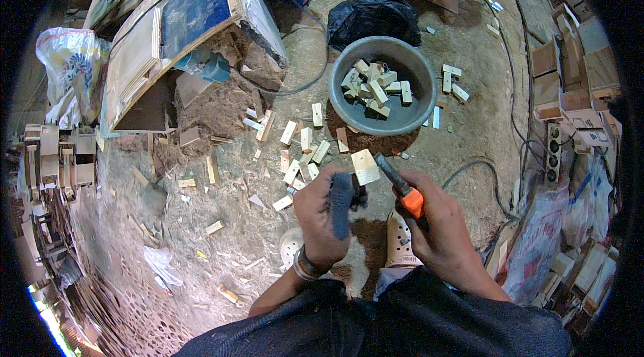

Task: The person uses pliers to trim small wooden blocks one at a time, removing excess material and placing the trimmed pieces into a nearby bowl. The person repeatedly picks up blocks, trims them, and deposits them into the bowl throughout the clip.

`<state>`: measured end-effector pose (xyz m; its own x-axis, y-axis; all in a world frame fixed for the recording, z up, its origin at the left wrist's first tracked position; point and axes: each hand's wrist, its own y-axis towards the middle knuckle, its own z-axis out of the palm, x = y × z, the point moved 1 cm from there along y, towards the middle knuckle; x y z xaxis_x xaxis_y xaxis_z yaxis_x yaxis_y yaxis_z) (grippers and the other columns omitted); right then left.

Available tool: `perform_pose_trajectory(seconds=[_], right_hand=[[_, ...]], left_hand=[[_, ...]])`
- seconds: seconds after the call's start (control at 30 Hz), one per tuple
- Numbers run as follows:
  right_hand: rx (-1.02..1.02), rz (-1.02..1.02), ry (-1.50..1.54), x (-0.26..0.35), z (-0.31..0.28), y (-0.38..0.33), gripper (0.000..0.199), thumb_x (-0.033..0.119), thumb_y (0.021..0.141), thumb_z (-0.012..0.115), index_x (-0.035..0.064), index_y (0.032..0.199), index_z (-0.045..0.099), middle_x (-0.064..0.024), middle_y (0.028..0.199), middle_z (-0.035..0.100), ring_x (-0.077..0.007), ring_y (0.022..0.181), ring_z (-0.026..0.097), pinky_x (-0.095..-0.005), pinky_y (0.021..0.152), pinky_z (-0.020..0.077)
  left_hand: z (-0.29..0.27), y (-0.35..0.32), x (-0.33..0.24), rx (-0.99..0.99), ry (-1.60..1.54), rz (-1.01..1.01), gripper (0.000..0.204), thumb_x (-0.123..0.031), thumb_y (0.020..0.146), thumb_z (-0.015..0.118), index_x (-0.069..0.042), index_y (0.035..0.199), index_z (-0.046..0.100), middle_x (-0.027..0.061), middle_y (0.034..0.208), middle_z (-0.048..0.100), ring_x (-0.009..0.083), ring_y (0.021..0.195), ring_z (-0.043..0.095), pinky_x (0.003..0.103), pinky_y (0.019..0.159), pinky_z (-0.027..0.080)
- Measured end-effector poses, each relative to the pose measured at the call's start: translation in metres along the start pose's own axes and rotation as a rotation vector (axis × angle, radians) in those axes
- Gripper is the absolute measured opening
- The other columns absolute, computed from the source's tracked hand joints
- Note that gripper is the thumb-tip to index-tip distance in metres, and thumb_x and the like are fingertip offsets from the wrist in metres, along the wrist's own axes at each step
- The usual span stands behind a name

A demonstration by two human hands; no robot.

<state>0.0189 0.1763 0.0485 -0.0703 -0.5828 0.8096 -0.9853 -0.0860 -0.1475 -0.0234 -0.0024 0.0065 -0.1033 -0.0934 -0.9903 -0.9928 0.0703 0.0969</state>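
Note:
My left hand (320, 213) is closed around a small pale wooden block (365, 167), whose end sticks out past the fingers. A dark blue-grey covering (340, 206) lies along the thumb side of this hand. Just right of the block, my right hand (439, 223) grips a chisel (391, 173) with an orange and black handle. Its grey metal blade points up and left, close to the block but apart from it. Beyond my left hand, several drilled wooden blocks (306, 137) are scattered on the ground.
A grey basin (337, 98) holds several wooden blocks, with a black plastic bag (373, 18) behind it. At the far left stands a plywood box-like structure (194, 11) over sawdust. A power strip (552, 152) and cables run along the right. My light clogs (400, 243) are below my hands.

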Motion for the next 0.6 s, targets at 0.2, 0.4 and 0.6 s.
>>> perform_pose_trajectory(seconds=[0.2,0.4,0.6], right_hand=[[-0.125,-0.052,0.010,-0.006,0.008,0.004,0.066,-0.014,0.075,0.056,0.0037,0.138,0.050,-0.0233,0.126,0.060,-0.0425,0.117,0.061,-0.0460,0.099,0.0497],[-0.196,-0.124,-0.189,-0.012,0.019,0.006,0.060,-0.006,0.083,0.059,0.0050,0.141,0.050,-0.0209,0.121,0.061,-0.0402,0.112,0.062,-0.0448,0.095,0.0528],[-0.277,-0.198,-0.249,-0.019,0.031,0.008,0.054,-0.003,0.084,0.060,0.0043,0.137,0.050,-0.0208,0.117,0.061,-0.0393,0.106,0.064,-0.0437,0.089,0.0557]], left_hand=[[0.002,-0.002,0.006,-0.079,-0.618,-0.454,0.032,-0.030,0.104,0.056,-0.007,0.083,0.055,-0.0021,0.065,0.050,0.0058,0.052,0.043,0.023,0.047,0.031],[0.005,-0.005,0.001,-0.076,-0.701,-0.572,0.022,-0.027,0.103,0.051,-0.010,0.089,0.052,-0.0036,0.067,0.045,0.0062,0.050,0.035,0.023,0.044,0.028],[0.012,-0.009,-0.011,-0.072,-0.792,-0.562,0.035,-0.032,0.103,0.054,-0.008,0.079,0.046,-0.0013,0.062,0.042,0.0072,0.052,0.036,0.024,0.048,0.026]])
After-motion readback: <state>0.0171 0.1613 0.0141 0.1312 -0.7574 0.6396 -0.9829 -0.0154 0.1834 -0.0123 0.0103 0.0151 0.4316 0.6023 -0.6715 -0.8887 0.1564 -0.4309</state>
